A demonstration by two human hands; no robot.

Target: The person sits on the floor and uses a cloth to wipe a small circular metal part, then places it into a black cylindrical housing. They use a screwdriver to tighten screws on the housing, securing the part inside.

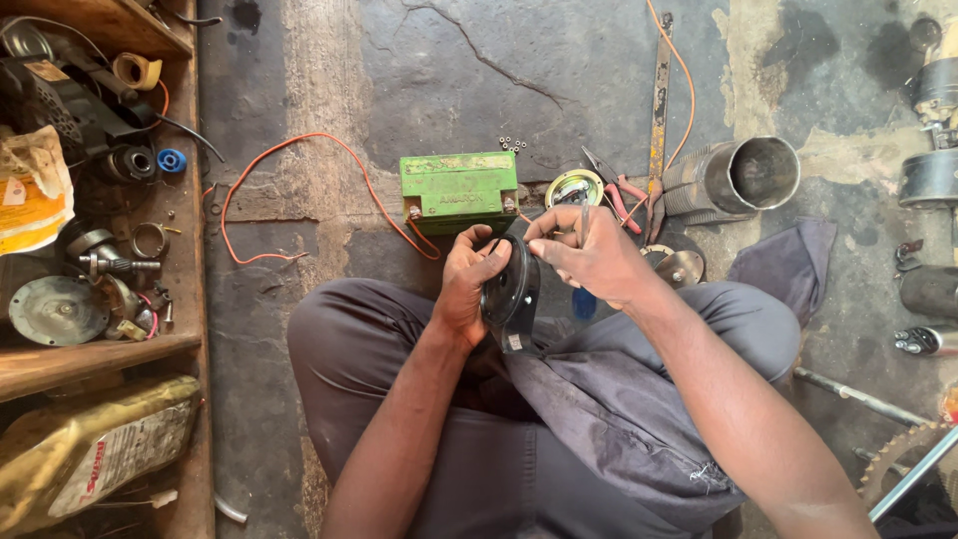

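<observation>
The left hand (467,284) is wrapped around a black round part (510,291), holding it on edge above the person's lap, while the right hand (589,255) pinches a screwdriver (584,289) with a blue handle against the part's top rim. Just beyond the hands a green battery (460,190) sits on the concrete floor (449,70), with an orange wire (299,150) looping to its left. Red pliers (621,195) and a metal cylinder (738,180) lie to its right.

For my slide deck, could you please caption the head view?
Left hand holds a black round part, right hand works it with a blue-handled tool, green battery beyond.
</observation>
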